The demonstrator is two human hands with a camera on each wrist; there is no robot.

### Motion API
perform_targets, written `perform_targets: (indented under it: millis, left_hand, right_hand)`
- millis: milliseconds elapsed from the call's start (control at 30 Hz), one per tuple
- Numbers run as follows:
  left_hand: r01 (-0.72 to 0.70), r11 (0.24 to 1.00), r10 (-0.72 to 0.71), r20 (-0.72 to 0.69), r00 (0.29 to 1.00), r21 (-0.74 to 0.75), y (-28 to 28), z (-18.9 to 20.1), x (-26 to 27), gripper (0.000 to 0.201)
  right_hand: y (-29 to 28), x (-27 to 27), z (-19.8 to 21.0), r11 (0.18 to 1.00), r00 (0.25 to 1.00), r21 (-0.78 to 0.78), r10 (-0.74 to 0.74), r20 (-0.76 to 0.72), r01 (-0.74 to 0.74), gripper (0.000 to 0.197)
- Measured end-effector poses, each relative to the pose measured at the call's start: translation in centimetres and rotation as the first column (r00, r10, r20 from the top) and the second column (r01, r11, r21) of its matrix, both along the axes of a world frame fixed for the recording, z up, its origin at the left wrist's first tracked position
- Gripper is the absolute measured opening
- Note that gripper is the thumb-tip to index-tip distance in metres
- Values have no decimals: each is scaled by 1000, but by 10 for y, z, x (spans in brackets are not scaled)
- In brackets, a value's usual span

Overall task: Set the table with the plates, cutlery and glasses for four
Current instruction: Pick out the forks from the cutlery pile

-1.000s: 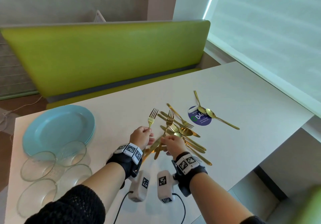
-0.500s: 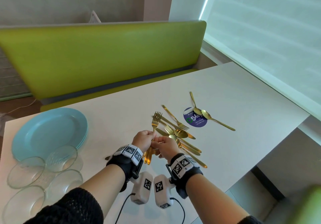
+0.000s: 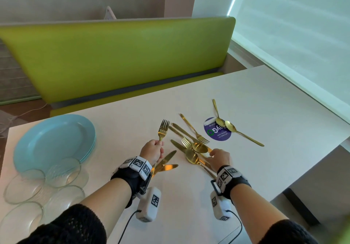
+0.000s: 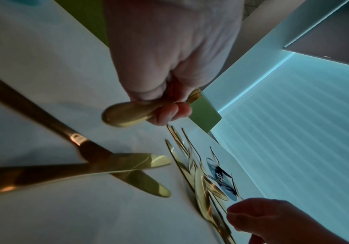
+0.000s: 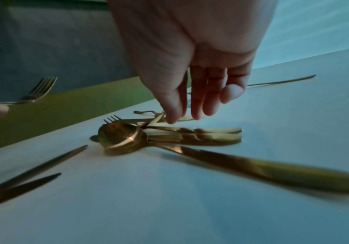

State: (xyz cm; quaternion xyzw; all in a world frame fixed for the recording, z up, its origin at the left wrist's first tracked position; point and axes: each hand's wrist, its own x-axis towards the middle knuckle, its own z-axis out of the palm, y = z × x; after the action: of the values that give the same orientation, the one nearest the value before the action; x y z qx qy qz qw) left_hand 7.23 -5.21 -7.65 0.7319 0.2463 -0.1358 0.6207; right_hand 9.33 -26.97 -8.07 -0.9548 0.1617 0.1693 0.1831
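Left hand (image 3: 152, 150) grips gold metal forks (image 3: 163, 130) by the handles, tines up. Right hand (image 3: 219, 158), fingers extended and loose, touches the heap of gold cutlery (image 3: 191, 145) on the white table (image 3: 265, 96); holds nothing. Two gold knives (image 3: 166, 163) lie crossed between the hands. Stacked light-blue plates (image 3: 55, 139) and clear glass bowls (image 3: 62, 170) sit grouped at left. Judgement: sorting stage only; no place laid yet.

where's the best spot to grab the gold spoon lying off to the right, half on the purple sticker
Probably its thin handle: the gold spoon lies flat, bowl on the purple sticker, handle running out over bare table. Pinch mid-handle from above with the right hand, nearest and open.
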Motion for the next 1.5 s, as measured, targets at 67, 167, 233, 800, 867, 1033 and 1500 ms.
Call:
perform_targets:
  millis: [67, 167, 233, 800, 867, 1033, 1500]
  left_hand:
    - [2, 1000, -2, -4, 1000, 3, 0, -3, 1, 21]
    - [-2, 1000, 2, -7, 1000, 15, -1, -4, 3, 21]
    - [-9, 1000, 9, -12, 1000, 17, -1, -3, 5, 21]
    - [-167, 939, 154, -67, 986, -300, -16, -6, 29, 12]
    - [-167, 925, 153, -69, 986, -340, -20, -6, 30, 13]
    - [-155, 908, 141, -63, 988, -390, -19, -5, 30, 16]
    - [-70, 968, 65, -29, 997, -241, 0, -6, 35, 16]
  right_hand:
    - [0, 1, -5, 999, 999, -26, 32, 4, -32, 23]
    - [4, 3, -9, 992, 996, -87, 91, 13, -89, 22]
    - [5, 5, -9, 989, 993, -93, 115, 24, -113, 21]
    - [31, 33, 24, 823, 999, 568, 32, 9, -31, 12]
    - [43, 32, 22, 742, 991, 667, 29, -127, 64, 13]
    - [66, 26, 4, 673, 961, 717, 34, -273, 180, 8]
    - [89, 40, 2, 709, 961, 703, 157, -226, 49, 19]
